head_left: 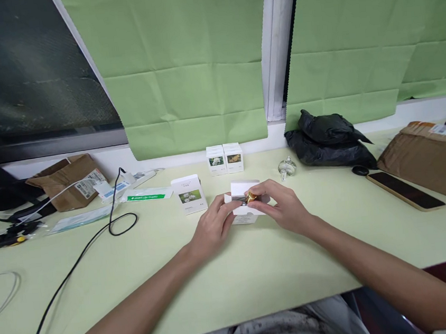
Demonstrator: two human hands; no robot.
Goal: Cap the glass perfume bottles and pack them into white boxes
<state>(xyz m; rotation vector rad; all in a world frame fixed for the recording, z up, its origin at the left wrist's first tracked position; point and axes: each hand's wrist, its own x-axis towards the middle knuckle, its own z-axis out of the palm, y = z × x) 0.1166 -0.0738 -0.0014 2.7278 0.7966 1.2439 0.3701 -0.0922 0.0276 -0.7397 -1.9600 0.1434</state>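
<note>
Head view: white box on the bench stands open; left hand steadies it, right hand pinches a gold-capped item.

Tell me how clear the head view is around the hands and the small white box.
Head view: even, soft light and faint shadows; wide-angle bend curves the pale green table edge; the left hand, right hand and small white cardboard box are in focus, but the small gold-tipped item pinched between them is too small to identify.
</note>
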